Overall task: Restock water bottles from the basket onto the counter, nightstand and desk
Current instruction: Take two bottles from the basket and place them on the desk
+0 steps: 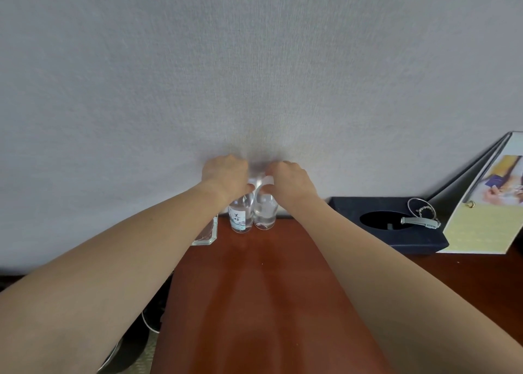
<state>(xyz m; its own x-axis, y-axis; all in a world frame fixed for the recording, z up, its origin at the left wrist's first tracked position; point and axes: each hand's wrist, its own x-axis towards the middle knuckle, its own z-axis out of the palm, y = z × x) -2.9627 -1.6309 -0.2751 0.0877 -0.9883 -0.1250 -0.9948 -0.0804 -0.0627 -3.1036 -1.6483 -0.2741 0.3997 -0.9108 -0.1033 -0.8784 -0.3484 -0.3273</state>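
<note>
Red-brown wooden top (268,288) pushed up against a grey textured wall (254,62). At its far edge, hard by the wall: two water bottles, upright and touching side by side, with the labelled bottle (240,218) on the left and the plain bottle (265,213) on the right. Left hand (225,175) with fingers curled round the cap end of the labelled bottle; right hand (291,179) likewise curled round the top of the plain bottle. Caps blurred and covered, so nothing finer to say about the grip. Basket out of view.

Just left of the labelled bottle, a clear stand (208,233) at the corner of the top. Well to the right, a dark box (396,237) with a round hole, a watch (416,220) draped over it, and a calendar (486,223) leaning behind.

Probably the setting-down step, bases seemingly on the wood already. Risks from here:
- Letting go unevenly and rocking one bottle into the other, a tall, narrow pair in contact.
- Catching a cap while pulling away and tipping a bottle forward.
- Nudging the labelled bottle sideways into the clear stand and knocking that off the left edge.

Safest released straight upward, one hand at a time.
</note>
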